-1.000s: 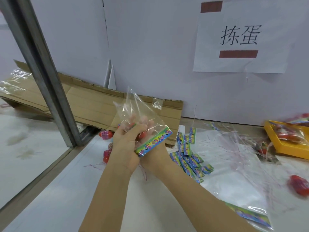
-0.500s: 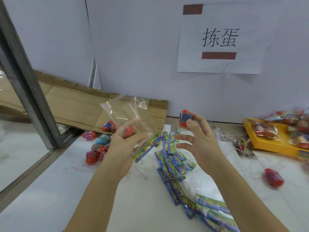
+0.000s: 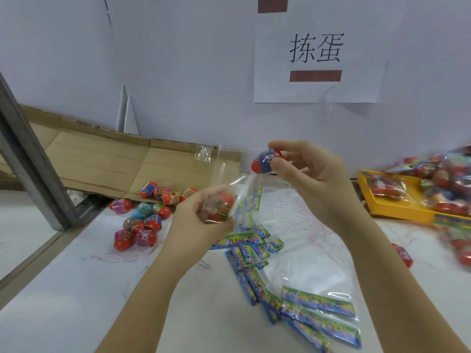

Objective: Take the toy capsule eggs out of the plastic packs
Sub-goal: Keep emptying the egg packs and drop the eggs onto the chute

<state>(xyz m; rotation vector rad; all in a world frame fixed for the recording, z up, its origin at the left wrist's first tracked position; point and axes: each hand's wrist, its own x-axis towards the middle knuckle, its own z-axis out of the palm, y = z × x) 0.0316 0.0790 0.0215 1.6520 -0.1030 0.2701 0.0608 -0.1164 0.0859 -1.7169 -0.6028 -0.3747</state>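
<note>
My left hand (image 3: 201, 220) grips a clear plastic pack (image 3: 224, 179) with a colourful header card; a red capsule egg (image 3: 223, 205) is still inside it, under my fingers. My right hand (image 3: 305, 179) is raised to the right of the pack and pinches a red egg with a blue label (image 3: 265, 161) between thumb and fingertips. Several loose eggs (image 3: 142, 220) lie in a heap on the white table at the left.
Empty packs with header cards (image 3: 293, 296) are piled on the table below my hands. A yellow tray (image 3: 397, 212) of full packs stands at the right, with one loose egg (image 3: 402, 254) in front of it. Flattened cardboard (image 3: 102, 161) and a metal post (image 3: 28, 159) stand at the left.
My hands have come apart: the right one drew a red egg out of the pack and lifted it to the right. The left hand keeps the pack, now lower.
</note>
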